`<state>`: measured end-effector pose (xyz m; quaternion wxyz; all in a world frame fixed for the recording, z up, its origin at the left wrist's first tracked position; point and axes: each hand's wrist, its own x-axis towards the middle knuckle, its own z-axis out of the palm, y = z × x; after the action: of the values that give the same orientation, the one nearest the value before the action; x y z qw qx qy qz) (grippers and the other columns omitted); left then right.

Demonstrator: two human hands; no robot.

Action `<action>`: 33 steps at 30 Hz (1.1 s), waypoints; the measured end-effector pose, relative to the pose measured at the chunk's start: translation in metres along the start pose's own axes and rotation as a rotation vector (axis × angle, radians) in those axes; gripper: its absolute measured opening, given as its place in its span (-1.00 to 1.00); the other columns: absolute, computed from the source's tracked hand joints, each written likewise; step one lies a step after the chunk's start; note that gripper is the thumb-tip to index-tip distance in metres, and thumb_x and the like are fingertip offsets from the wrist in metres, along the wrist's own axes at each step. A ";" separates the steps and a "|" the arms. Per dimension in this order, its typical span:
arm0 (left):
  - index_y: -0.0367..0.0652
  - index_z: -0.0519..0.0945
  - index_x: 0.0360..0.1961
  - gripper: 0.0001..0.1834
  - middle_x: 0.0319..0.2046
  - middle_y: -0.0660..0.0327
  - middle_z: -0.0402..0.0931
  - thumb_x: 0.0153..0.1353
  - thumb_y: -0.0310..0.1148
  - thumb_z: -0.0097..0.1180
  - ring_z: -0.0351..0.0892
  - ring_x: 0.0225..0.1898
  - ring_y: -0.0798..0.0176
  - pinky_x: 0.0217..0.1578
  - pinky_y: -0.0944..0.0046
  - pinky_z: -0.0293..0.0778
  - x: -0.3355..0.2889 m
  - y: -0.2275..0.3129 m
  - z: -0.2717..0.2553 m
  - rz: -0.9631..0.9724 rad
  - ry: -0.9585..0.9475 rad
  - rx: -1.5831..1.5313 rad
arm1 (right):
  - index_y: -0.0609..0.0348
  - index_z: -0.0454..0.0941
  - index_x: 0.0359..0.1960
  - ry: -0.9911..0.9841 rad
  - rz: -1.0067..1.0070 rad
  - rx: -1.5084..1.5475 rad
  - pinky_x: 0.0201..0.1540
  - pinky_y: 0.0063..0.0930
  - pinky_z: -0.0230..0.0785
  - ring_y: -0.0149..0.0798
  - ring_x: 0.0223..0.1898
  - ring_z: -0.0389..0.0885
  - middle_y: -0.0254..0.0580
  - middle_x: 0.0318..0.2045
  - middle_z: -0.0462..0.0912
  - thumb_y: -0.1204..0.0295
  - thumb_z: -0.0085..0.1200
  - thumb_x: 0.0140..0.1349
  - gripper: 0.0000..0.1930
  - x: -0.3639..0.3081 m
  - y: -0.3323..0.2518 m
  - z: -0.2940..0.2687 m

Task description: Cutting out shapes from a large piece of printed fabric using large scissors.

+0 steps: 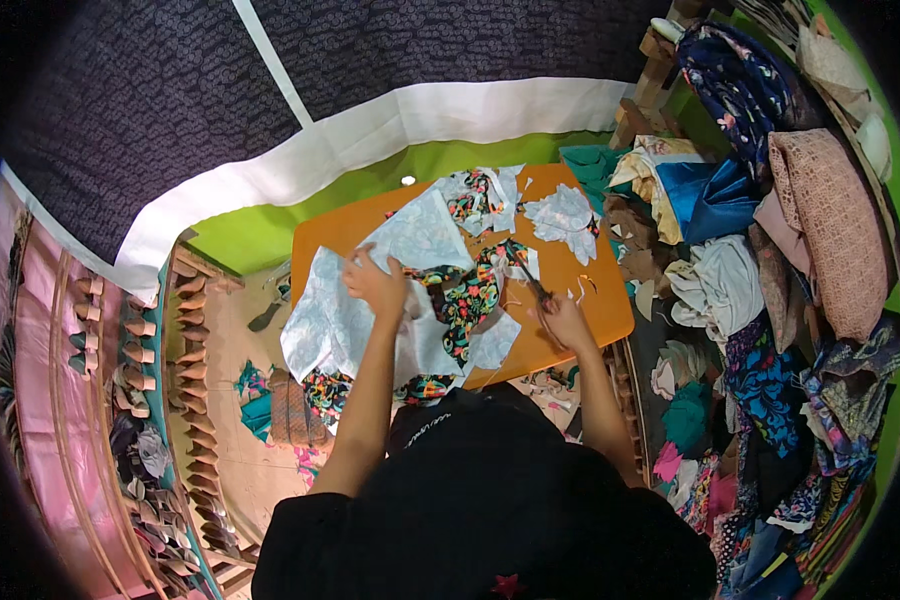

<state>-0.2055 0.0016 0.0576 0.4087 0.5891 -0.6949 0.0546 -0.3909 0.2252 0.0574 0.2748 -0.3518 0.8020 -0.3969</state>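
My left hand (377, 288), its fingers spread, rests over a pale-backed cloth (322, 312) on the table. Around my right hand's fingers (564, 322) are the handles of dark scissors (536, 284); their blades point up and left, beside a black floral cloth (473, 300) with red, orange and green print. This patterned side shows through the middle of the pile and again at the table's near edge. Farther back lie a pale folded piece (432, 228) and a patterned scrap (482, 198). Whether the blades touch the cloth, I cannot tell.
The orange table (610, 318) also bears a crumpled pale piece (562, 218) and thin offcuts. Heaped fabrics (715, 290) crowd the right side. Racks of shoe-shaped forms (194, 400) stand at the left. A dark patterned curtain (200, 120) with a white border hangs beyond.
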 end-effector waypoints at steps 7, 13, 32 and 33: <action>-0.17 0.48 -0.37 -0.69 -0.47 0.11 0.40 -0.16 -0.23 0.09 0.37 -0.39 0.08 -0.31 0.14 0.30 -0.095 0.050 -0.016 0.522 -0.671 -0.412 | 0.29 0.32 -0.65 0.025 0.162 0.159 -0.62 -0.46 0.12 -0.44 -0.69 0.24 -0.32 -0.77 0.26 0.19 0.05 0.02 -0.63 -0.053 0.058 0.028; -0.14 0.47 -0.36 -0.77 -0.63 0.16 0.43 0.03 -0.22 -0.02 0.47 -0.56 0.14 -0.53 0.14 0.38 -0.072 0.015 0.040 0.010 -0.992 -0.773 | 0.31 0.42 -0.52 0.093 0.234 0.000 -0.49 -0.38 0.25 -0.22 -0.61 0.42 -0.08 -0.68 0.45 0.17 0.07 -0.02 -0.64 -0.096 0.036 0.014; -0.27 0.25 -0.03 -0.65 -0.07 0.15 0.34 0.20 -0.32 -0.31 0.33 -0.03 0.26 -0.02 0.23 0.26 0.035 -0.003 -0.084 -0.733 -0.993 -1.922 | 0.30 0.40 -0.34 -0.037 -0.096 0.279 -0.60 -0.62 0.19 -0.52 -0.68 0.34 -0.38 -0.71 0.37 0.56 0.05 -0.10 -0.78 -0.078 -0.045 0.028; -0.27 0.22 0.00 -0.63 -0.03 0.13 0.31 0.19 -0.34 -0.32 0.32 -0.01 0.25 -0.01 0.22 0.25 0.039 -0.005 -0.086 -0.740 -0.978 -1.976 | 0.30 0.38 -0.30 -0.050 -0.087 0.375 -0.60 -0.62 0.20 -0.51 -0.70 0.34 -0.39 -0.68 0.39 0.58 0.00 -0.06 -0.77 -0.075 -0.049 0.034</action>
<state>-0.1568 0.0177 0.1368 0.3693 0.1390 -0.3039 -0.8671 -0.3045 0.2481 0.0919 0.3379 -0.3384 0.6910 -0.5420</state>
